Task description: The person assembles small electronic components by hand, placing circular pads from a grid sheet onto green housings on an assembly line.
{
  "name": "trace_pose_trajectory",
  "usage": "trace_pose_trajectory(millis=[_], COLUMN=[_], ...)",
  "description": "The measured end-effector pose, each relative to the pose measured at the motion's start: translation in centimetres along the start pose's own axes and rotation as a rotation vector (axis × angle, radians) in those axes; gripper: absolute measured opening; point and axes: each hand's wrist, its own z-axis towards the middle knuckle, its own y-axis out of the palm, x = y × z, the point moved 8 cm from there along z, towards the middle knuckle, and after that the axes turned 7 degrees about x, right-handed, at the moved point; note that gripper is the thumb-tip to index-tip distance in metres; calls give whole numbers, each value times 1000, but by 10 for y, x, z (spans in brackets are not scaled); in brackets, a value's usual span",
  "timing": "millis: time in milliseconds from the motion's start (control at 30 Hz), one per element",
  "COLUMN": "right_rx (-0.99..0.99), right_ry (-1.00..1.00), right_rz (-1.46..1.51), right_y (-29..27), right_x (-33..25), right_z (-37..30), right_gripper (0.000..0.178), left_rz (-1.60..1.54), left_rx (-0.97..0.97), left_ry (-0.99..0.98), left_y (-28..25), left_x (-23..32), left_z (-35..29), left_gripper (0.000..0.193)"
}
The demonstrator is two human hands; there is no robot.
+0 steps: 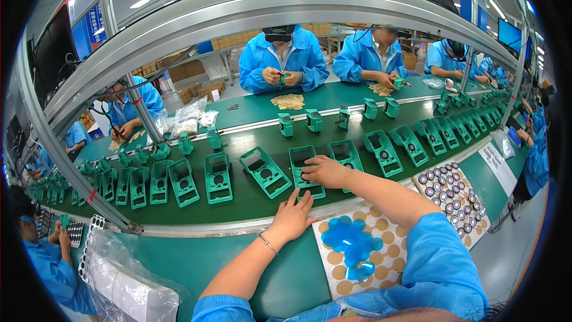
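Observation:
A green plastic housing (299, 154) lies on the green belt in front of me, with a round dark part in its middle. My right hand (328, 173) reaches over it from the right, fingers bent down onto the round part, which they mostly cover. Its fingers are apart, and I see nothing gripped in them. At the housing's near end, my left hand (290, 219) lies open, fingers stretched out and fingertips touching or just beside its edge. Like housings flank it: a tilted one (266, 173) to the left and another (345, 154) to the right, partly behind my right hand.
Nearest me, a sheet of tan discs (390, 238) carries blue translucent film discs (348, 241). Right of it sits a board of round dark-rimmed parts (447, 194). A plastic-wrapped white stack (128, 289) stands left. Metal frame bars (238, 1) cross overhead. Co-workers in blue sit opposite.

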Motion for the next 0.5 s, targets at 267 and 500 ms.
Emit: trace_pose_trajectory(millis=[267,500], right_rx=[-32,446], right_ry=[147,451], right_rz=[-52,107], right_y=[11,-109], right_x=[-8,12], right_z=[-20,-36], right_gripper=[46,37], left_rz=[22,-30], left_rx=[-74,-100], left_ry=[7,-11], left_y=[-1,-1], left_x=[-2,-8], left_z=[4,11], left_gripper=[60,56])
